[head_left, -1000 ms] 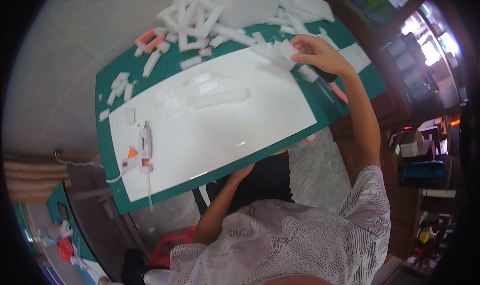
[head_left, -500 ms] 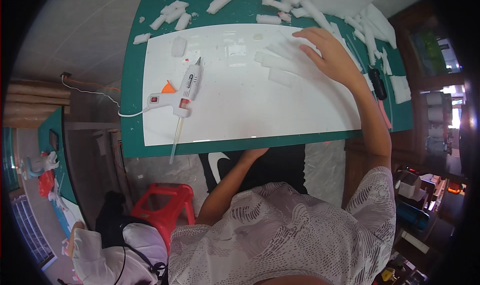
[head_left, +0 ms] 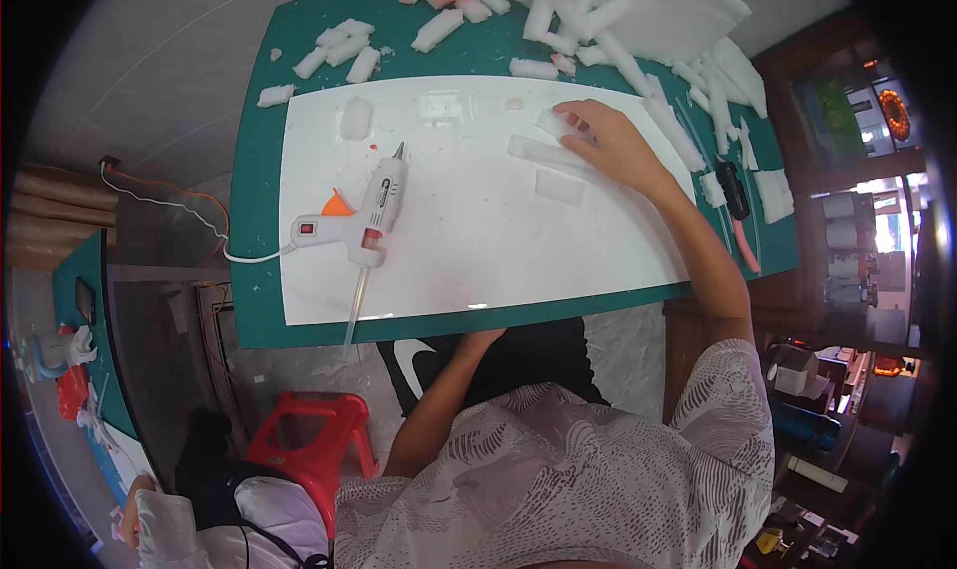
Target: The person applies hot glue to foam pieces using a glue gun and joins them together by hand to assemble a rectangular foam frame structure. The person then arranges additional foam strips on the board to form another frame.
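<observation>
A green mat [head_left: 261, 270] covers the surface, with a white sheet [head_left: 478, 240] on it. A white glue gun [head_left: 364, 215] lies on the sheet's left part. The right hand [head_left: 608, 140], fingers loosely spread, rests flat on foam strips [head_left: 543, 150] at the sheet's upper right. The left hand [head_left: 478, 342] sits below the mat's near edge; its grip cannot be told.

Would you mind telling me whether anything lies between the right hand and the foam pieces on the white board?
Nothing visible does: the right hand already rests on the foam strip, fingertips touching a smaller foam piece.
</observation>
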Motion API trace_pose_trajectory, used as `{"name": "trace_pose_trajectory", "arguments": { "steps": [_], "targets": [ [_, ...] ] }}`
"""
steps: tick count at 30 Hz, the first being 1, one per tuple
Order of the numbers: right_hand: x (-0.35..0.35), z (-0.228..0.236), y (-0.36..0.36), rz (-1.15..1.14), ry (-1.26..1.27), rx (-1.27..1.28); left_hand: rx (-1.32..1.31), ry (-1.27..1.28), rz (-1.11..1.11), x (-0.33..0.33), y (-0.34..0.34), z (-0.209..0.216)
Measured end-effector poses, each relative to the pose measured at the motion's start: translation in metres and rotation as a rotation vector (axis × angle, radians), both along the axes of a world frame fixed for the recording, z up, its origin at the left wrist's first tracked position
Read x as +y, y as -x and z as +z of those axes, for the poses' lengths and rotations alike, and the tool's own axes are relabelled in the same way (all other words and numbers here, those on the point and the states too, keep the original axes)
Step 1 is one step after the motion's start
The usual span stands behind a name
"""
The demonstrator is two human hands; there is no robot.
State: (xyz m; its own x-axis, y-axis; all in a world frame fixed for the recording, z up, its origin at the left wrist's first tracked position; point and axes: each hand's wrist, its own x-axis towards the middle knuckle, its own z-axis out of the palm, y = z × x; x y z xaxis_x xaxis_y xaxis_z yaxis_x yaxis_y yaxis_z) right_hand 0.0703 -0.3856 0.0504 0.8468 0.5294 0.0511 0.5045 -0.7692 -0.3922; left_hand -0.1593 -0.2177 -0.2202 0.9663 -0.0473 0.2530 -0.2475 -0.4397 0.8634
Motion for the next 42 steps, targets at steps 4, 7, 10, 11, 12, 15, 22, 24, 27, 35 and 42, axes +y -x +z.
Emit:
{"name": "trace_pose_trajectory", "arguments": {
  "steps": [4,7,10,11,12,15,22,24,27,35,42],
  "targets": [
    [-0.005,0.002,-0.007,-0.094,-0.058,0.058,-0.057,0.002,-0.004,0.0,-0.004,-0.003],
    [-0.014,-0.004,-0.002,-0.016,-0.136,-0.043,-0.053,-0.054,-0.012,-0.001,-0.003,0.004],
    [-0.011,-0.006,0.013,0.104,-0.185,0.007,-0.022,-0.007,-0.01,-0.001,-0.003,-0.001],
    [-0.013,-0.009,0.017,0.099,-0.191,0.003,-0.024,-0.012,-0.015,-0.002,-0.004,-0.001],
    [-0.014,-0.013,0.02,0.144,-0.143,-0.088,0.032,-0.005,-0.037,-0.003,-0.004,-0.002],
    [-0.02,-0.007,0.026,0.165,-0.097,-0.161,0.058,-0.017,-0.022,-0.008,-0.005,0.0],
    [-0.013,0.024,0.064,0.143,-0.252,0.006,0.13,-0.076,-0.017,-0.006,-0.004,0.004],
    [-0.008,0.015,0.076,0.244,-0.271,0.029,0.164,-0.04,-0.025,-0.007,-0.005,0.008],
    [-0.01,0.006,0.078,0.295,-0.099,-0.277,0.163,-0.05,-0.045,-0.01,-0.009,0.022],
    [0.005,0.0,0.073,0.109,0.023,-0.114,0.176,-0.022,-0.019,-0.006,-0.005,0.028],
    [0.014,0.005,0.076,0.085,0.02,-0.052,0.077,0.024,-0.022,-0.008,-0.008,0.031]
  ]
}}
